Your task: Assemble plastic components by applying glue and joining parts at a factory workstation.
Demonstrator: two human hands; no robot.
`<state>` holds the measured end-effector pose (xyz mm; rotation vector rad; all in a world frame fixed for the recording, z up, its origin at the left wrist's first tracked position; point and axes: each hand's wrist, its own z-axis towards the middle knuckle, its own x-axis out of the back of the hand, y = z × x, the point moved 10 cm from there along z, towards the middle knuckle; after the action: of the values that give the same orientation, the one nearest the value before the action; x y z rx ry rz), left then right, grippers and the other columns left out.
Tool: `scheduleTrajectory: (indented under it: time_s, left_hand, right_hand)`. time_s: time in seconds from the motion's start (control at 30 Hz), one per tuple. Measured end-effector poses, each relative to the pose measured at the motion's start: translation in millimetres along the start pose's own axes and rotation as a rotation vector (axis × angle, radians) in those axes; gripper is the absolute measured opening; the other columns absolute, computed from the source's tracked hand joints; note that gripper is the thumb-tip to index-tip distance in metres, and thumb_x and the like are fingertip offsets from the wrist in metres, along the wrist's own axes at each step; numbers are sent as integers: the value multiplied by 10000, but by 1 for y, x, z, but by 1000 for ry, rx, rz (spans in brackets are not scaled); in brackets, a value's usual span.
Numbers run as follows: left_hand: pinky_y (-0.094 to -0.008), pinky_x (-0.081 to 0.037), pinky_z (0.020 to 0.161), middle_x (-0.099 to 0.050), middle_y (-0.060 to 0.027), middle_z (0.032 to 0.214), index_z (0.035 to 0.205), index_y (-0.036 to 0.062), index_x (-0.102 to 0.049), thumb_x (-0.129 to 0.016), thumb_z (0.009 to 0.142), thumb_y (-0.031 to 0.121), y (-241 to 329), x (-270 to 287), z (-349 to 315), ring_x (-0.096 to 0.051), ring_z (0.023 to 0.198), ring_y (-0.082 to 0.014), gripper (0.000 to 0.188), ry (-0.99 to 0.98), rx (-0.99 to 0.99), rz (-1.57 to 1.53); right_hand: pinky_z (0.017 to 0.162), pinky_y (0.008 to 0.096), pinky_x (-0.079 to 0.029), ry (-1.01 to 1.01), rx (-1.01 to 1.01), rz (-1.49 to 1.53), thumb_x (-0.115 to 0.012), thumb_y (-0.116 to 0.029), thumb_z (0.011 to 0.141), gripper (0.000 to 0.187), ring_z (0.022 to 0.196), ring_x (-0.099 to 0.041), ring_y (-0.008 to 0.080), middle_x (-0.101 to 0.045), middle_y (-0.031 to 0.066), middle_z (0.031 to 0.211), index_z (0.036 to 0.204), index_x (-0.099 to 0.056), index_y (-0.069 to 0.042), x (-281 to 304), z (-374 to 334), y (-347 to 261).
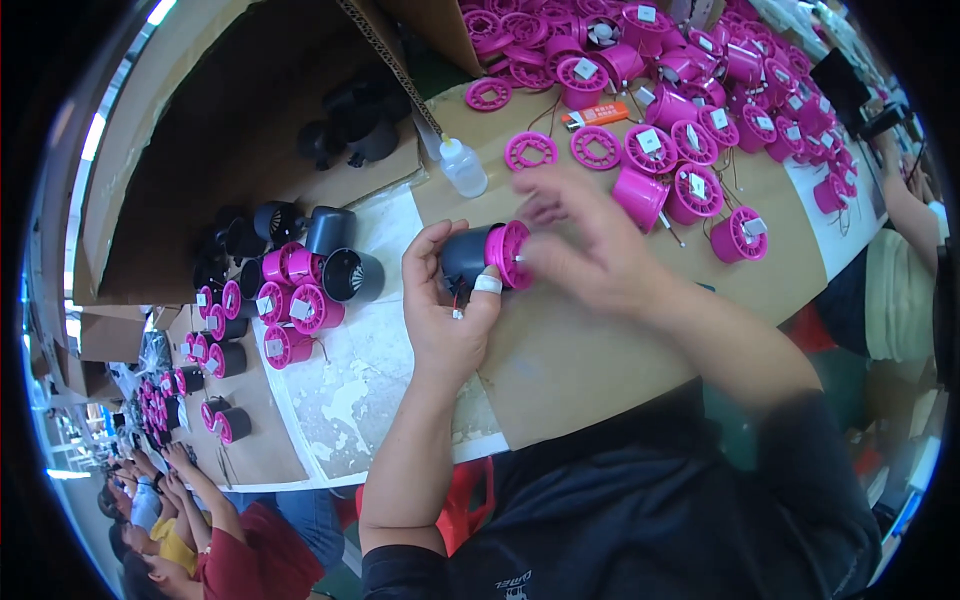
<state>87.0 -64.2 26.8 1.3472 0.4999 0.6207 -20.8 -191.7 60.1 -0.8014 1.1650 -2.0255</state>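
My left hand [450,320] is wrapped round a black cylindrical housing [465,257], tilted on its side. A pink slotted ring piece [508,254] sits in the housing's right-hand end. White tape [487,284] circles my left thumb, which presses near the seam of the two parts. A small white connector [458,313] hangs beneath the housing. Beside the pink end is my right hand [590,245], smeared by motion; its thumb is close to the pink face, and whether it touches cannot be made out.
Pink housings [690,195] with wires and white labels pile up at the right and back. A squeeze bottle [463,168] and an orange lighter-like item [595,115] stand nearby. Black cups [352,274] and pink parts [317,308] cluster left, beside a large cardboard box [150,190]. Co-workers sit at left.
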Motion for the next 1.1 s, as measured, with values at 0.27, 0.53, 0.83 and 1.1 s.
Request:
scheduleTrajectory:
  time_s: [0.27,0.53,0.83,1.1]
  left_hand:
    - [-385,-437,1080,-480,-185,1421,1436,54,-334,-726,764,-18,20,11,-4,-535,1258,-289,781,57,-282,35]
    - [-419,-441,1096,-444,-185,1447,1458,78,-281,-745,733,-12,31,3,-8,-523,1275,-315,866,42,-400,15]
    - [-434,-440,1114,-409,-189,1463,1447,77,-283,-744,728,-22,27,15,-7,-507,1292,-324,859,106,-392,88]
    - [-442,-451,1110,-403,-196,1466,1443,86,-288,-739,727,-37,22,11,-3,-506,1294,-331,855,120,-381,164]
  right_hand:
    - [850,344,-537,40,-152,-339,-667,-126,925,490,1000,-650,246,-625,155,1232,1390,-539,-42,-5,59,23]
    - [833,333,-534,-101,-97,-536,-660,-125,931,515,964,-658,206,-672,122,1196,1422,-527,-46,-25,79,40]
    - [877,367,-502,23,8,-78,-671,-134,957,490,984,-629,261,-610,144,1209,1387,-465,-16,32,30,-21]
    - [879,301,-503,36,22,-7,-694,-76,920,470,1002,-621,205,-603,116,1184,1355,-525,-27,59,27,-24]
